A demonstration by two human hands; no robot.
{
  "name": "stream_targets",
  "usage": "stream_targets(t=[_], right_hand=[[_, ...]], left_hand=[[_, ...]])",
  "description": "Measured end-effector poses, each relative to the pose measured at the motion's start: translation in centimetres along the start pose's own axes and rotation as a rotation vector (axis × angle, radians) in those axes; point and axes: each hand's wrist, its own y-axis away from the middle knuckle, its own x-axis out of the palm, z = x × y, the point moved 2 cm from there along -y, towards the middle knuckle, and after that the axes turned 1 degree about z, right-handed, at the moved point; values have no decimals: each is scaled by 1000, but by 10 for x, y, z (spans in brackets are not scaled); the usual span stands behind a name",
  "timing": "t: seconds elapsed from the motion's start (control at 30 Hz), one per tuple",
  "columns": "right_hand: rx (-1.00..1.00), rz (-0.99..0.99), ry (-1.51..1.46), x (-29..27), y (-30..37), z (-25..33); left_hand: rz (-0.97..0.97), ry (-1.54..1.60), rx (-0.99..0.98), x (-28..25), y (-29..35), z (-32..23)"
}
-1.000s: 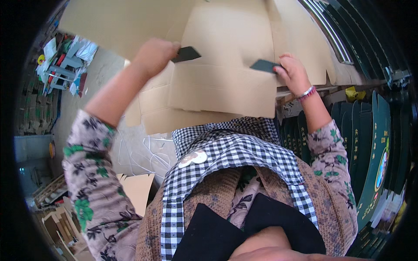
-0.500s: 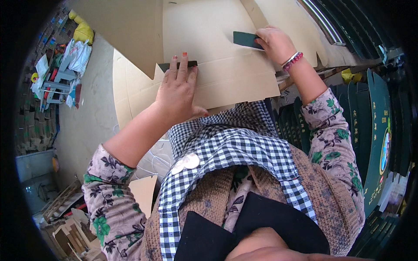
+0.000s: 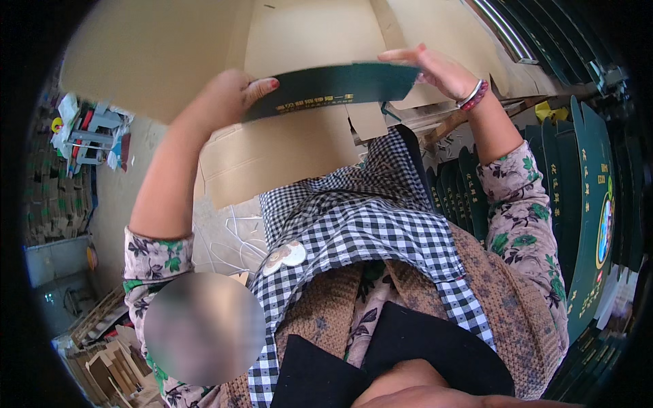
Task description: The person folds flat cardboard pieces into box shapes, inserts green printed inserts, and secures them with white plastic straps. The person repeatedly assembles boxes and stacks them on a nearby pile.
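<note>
A cardboard box [image 3: 299,146], brown inside and partly folded, lies in front of me. One of its walls stands up with a dark green outer face [image 3: 320,88] turned toward me, gold lettering on it. My left hand [image 3: 228,98] grips the left end of this wall, its thumb on the green face and the other fingers hidden behind. At the right end, my right hand [image 3: 439,71] touches the upper corner, fingers stretched out over the edge. A small brown flap [image 3: 367,121] hangs below the green face near its right end.
Green printed cardboard pieces [image 3: 588,217] stand in a row at the right. Farther left are a grey machine [image 3: 95,139] and stacked cardboard [image 3: 58,183]. White straps [image 3: 235,234] lie below the box, and cardboard scraps [image 3: 115,367] sit at the lower left.
The green-faced wall has come up into view. My left hand moved left from pressing flat to gripping its end. My right hand let its fingers straighten at the corner. The left panel swung outward.
</note>
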Motion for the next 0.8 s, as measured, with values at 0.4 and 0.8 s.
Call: stream_targets(t=[0.4, 0.8], right_hand=[[217, -587, 782, 32, -10, 40], [26, 325, 708, 55, -31, 37]], left_hand=[[-538, -290, 286, 20, -36, -7], [160, -241, 103, 50, -29, -2]])
